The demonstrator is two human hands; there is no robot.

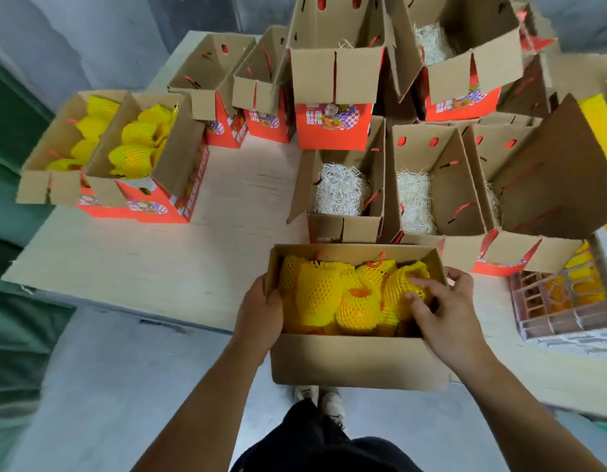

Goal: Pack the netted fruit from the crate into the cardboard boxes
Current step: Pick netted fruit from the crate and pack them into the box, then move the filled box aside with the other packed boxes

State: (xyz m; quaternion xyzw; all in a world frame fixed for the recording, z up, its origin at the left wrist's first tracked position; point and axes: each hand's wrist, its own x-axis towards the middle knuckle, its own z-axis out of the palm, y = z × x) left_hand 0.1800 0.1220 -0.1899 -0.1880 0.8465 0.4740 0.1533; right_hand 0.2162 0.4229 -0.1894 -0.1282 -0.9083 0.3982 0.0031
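Note:
An open cardboard box (356, 361) sits at the table's near edge, filled with several fruits in yellow foam netting (320, 294). My left hand (261, 311) grips the box's left wall, thumb inside the rim. My right hand (441, 308) reaches into the right end, fingers curled onto a netted fruit (402, 284) there. A pink plastic crate (564, 311) holding more netted fruit stands at the right, partly hidden by box flaps.
Two packed boxes (131, 155) stand at the far left. Several open boxes lined with white shredded paper (339, 192) crowd the middle and right, some stacked behind. The wooden tabletop (179, 264) spreads left of my box. My shoes show below the table edge.

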